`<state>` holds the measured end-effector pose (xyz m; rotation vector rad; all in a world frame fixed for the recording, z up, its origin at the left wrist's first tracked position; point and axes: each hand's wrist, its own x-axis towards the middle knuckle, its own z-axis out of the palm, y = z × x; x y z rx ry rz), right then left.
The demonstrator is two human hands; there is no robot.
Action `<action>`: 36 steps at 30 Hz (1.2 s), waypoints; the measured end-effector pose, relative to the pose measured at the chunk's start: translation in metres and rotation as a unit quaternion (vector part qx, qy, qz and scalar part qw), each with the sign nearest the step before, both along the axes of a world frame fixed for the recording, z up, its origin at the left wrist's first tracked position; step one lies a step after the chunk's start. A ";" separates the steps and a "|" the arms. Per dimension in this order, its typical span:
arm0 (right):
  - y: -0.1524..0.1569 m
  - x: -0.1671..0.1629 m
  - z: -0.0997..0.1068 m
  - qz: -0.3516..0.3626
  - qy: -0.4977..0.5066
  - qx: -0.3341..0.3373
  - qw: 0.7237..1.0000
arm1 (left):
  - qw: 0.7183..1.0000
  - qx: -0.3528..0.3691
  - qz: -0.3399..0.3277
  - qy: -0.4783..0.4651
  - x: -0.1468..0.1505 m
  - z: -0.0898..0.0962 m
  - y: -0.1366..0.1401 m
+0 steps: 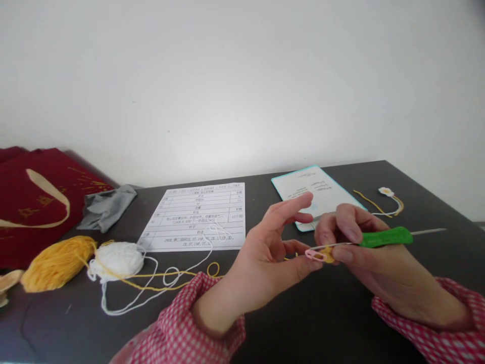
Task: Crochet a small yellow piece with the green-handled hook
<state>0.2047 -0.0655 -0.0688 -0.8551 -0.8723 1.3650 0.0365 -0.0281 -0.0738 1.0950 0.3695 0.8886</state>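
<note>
My left hand (267,247) pinches a pink stitch marker (313,255) between thumb and forefinger, its other fingers raised. The marker touches a small yellow crocheted piece (328,254), which my right hand (375,260) grips at its fingertips. Across that same hand lies a crochet hook with a green handle (386,237). One metal end points right, and the other reaches left to the yellow piece. My fingers partly cover the small piece, so its stitches cannot be made out.
To the left lie a yellow yarn ball (58,264), a white yarn ball (119,260) with loose strands, a grey cloth (108,207) and a dark red bag (34,202). A printed sheet (197,217), a blue-edged board (303,189) and a crocheted flower (386,192) lie farther back.
</note>
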 end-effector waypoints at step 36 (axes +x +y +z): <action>-0.006 0.008 -0.020 0.095 0.012 0.037 0.995 | 0.998 0.062 -0.013 0.011 -0.009 -0.008 0.009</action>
